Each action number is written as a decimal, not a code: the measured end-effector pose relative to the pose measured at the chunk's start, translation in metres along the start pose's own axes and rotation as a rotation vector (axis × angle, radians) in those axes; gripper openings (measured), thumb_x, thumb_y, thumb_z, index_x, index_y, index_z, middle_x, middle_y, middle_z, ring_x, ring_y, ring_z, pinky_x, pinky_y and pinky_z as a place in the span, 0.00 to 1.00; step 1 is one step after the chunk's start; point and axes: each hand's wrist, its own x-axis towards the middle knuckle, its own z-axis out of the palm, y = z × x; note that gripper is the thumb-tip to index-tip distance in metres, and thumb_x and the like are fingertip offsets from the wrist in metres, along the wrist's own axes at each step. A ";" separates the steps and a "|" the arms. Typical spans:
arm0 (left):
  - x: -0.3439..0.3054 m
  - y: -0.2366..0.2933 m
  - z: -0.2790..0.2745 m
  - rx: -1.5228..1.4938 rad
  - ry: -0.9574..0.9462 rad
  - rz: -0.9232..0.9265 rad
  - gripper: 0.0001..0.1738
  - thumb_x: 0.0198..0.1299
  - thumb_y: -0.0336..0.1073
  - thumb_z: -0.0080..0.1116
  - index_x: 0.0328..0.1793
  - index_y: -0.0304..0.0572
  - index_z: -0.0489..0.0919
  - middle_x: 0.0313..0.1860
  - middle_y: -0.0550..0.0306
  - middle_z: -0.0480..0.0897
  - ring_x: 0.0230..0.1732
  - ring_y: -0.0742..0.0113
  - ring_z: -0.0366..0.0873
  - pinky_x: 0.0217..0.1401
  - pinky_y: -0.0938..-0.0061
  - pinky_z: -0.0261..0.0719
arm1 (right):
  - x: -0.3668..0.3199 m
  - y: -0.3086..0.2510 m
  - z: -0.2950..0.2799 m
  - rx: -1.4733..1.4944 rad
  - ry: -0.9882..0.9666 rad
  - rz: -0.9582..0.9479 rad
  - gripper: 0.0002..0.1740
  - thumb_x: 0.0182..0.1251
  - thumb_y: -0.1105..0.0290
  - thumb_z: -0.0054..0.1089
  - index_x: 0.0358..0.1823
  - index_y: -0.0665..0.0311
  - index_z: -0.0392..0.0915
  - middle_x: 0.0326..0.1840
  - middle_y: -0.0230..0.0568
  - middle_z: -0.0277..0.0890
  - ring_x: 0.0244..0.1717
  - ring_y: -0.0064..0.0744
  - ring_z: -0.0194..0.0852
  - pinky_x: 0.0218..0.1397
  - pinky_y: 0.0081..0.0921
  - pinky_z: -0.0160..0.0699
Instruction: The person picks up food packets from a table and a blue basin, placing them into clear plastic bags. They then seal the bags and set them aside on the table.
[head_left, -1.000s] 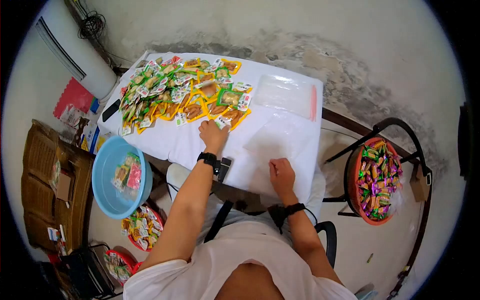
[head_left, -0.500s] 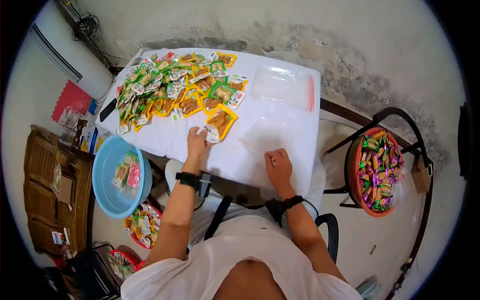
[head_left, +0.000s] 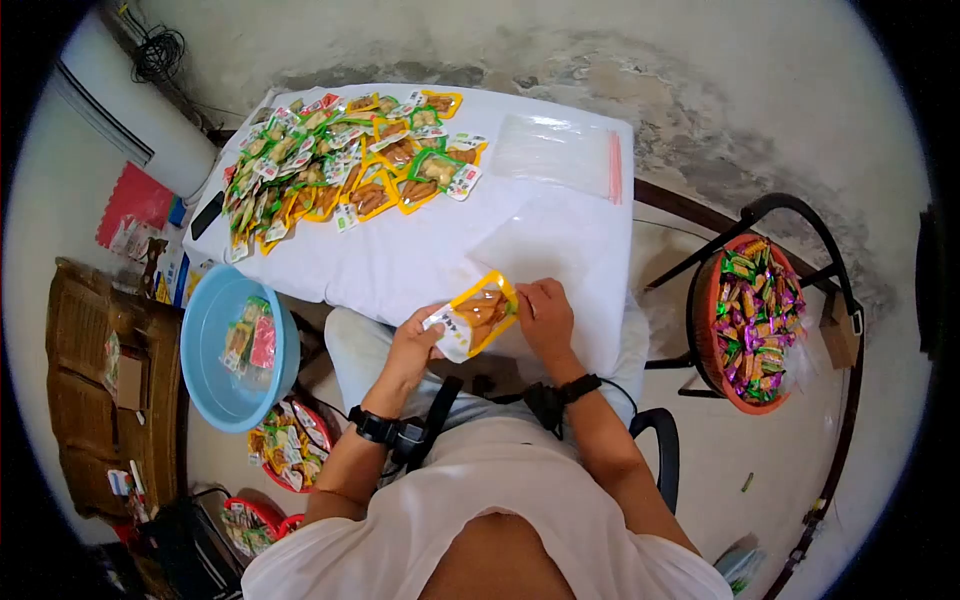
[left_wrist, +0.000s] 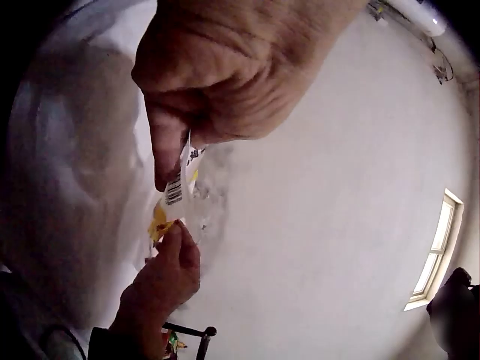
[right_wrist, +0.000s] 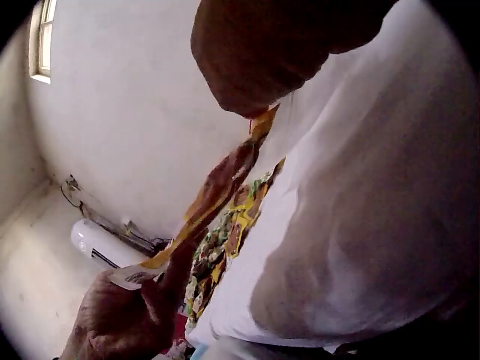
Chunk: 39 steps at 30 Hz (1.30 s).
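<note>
A yellow-edged snack packet (head_left: 480,315) with a clear window and white label is held between both hands above the near edge of the white-clothed table. My left hand (head_left: 408,350) pinches its white label end between thumb and fingers. At the other end, my right hand (head_left: 546,318) pinches the yellow edge. In the left wrist view the left hand (left_wrist: 225,75) grips the barcoded end, the right hand (left_wrist: 161,281) beyond it. The right wrist view shows the packet (right_wrist: 217,187) edge-on, stretched between the right hand (right_wrist: 277,52) and the left hand (right_wrist: 124,319).
A heap of green and yellow packets (head_left: 300,165) covers the table's left part, with a phone (head_left: 207,215) beside it. Clear plastic bags (head_left: 555,160) lie back right. A blue basin (head_left: 205,375) stands left; a red basket of wrapped sweets (head_left: 755,330) stands right.
The left hand has carried the packet from the heap's near edge toward the body and right. The right hand has come up to its far end and now pinches it.
</note>
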 end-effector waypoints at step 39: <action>0.073 -0.027 0.045 -0.417 -0.403 0.011 0.27 0.62 0.22 0.42 0.69 0.38 0.60 0.56 0.49 0.75 0.54 0.64 0.76 0.55 0.70 0.78 | 0.004 -0.019 -0.007 0.030 -0.189 -0.269 0.07 0.54 0.75 0.61 0.35 0.59 0.80 0.34 0.39 0.74 0.37 0.43 0.71 0.41 0.38 0.70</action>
